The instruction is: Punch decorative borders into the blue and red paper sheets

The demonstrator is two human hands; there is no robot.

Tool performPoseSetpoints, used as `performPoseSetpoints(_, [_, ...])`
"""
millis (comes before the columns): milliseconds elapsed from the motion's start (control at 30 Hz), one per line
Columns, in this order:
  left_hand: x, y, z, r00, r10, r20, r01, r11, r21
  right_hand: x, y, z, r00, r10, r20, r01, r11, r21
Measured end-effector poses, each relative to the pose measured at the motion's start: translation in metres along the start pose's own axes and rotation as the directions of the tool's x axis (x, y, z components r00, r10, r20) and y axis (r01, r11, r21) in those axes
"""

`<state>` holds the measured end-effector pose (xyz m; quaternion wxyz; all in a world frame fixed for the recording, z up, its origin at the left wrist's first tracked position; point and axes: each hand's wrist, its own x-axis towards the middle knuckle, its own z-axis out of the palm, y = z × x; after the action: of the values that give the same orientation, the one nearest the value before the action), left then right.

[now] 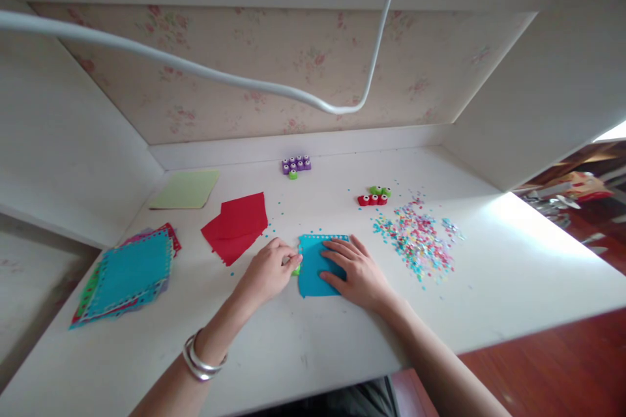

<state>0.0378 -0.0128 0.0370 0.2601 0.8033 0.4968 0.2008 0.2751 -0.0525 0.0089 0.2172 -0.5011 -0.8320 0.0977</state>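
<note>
A blue sheet of paper (pixel 315 280) lies on the white table in front of me, with small holes punched along its far edge. My right hand (pixel 353 270) rests on its right side, fingers spread flat. At the sheet's left edge, my left hand (pixel 274 268) is closed around a small green craft punch (pixel 296 270), most of which the fingers hide. Further off stand several purple craft punches (pixel 296 164) in rows, with a green punch (pixel 293 175) before them. Red punches (pixel 372 200) and green punches (pixel 380 191) sit to the right.
A heap of coloured paper bits (pixel 423 241) spreads at the right. Red sheets (pixel 237 228), pale green paper (pixel 184 189) and a stack of punched sheets (pixel 132 273) lie at the left. A white cable (pixel 220 75) hangs across the view above the table.
</note>
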Motion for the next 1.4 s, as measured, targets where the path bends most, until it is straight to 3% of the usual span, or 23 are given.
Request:
performPoseSetpoints(200, [-0.015, -0.021, -0.015, 0.997, -0.002, -0.072, 0.007, 0.998, 0.065, 0.001, -0.001, -0.001, 1.0, 0.008, 0.026, -0.008, 1.0, 0.026])
performPoseSetpoints(400, [-0.03, -0.037, -0.009, 0.992, 0.077, -0.102, -0.08, 0.996, -0.026, 0.002, 0.001, -0.004, 0.999, 0.017, 0.047, -0.02, 0.998, 0.059])
performPoseSetpoints(567, [-0.031, -0.025, 0.001, 0.994, 0.027, -0.102, -0.041, 0.99, -0.133, 0.007, -0.013, -0.008, 0.999, 0.019, -0.042, -0.011, 0.984, 0.177])
performPoseSetpoints(700, [-0.025, -0.007, 0.007, 0.998, 0.058, -0.031, -0.063, 0.98, -0.188, 0.021, -0.04, -0.017, 0.999, -0.021, 0.025, 0.01, 0.924, 0.381])
performPoseSetpoints(833, [-0.019, -0.002, 0.013, 0.992, 0.08, -0.102, -0.098, 0.977, -0.191, 0.036, -0.05, -0.023, 0.997, -0.069, 0.046, 0.041, 0.894, 0.447])
performPoseSetpoints(933, [-0.019, -0.006, 0.016, 0.986, 0.071, -0.148, -0.105, 0.966, -0.236, 0.04, -0.045, -0.026, 0.996, -0.033, 0.085, -0.01, 0.886, 0.464])
performPoseSetpoints(1033, [-0.022, -0.006, 0.013, 0.982, 0.073, -0.176, -0.117, 0.96, -0.253, 0.045, -0.026, -0.032, 0.987, 0.107, 0.116, -0.153, 0.831, 0.534])
performPoseSetpoints(1133, [-0.026, -0.005, 0.008, 0.973, 0.108, -0.206, -0.155, 0.962, -0.227, 0.058, 0.012, -0.046, 0.941, 0.335, 0.058, -0.312, 0.785, 0.536])
performPoseSetpoints(1200, [-0.027, -0.004, 0.007, 0.966, 0.137, -0.221, -0.18, 0.965, -0.188, 0.072, 0.046, -0.059, 0.872, 0.483, -0.082, -0.429, 0.835, 0.345])
performPoseSetpoints(1267, [-0.027, -0.004, 0.007, 0.958, 0.171, -0.229, -0.207, 0.968, -0.141, 0.087, 0.08, -0.071, 0.786, 0.588, -0.191, -0.569, 0.809, 0.147])
performPoseSetpoints(1400, [-0.026, -0.006, 0.009, 0.944, 0.228, -0.236, -0.25, 0.966, -0.064, 0.107, 0.127, -0.08, 0.741, 0.634, -0.221, -0.653, 0.758, -0.017])
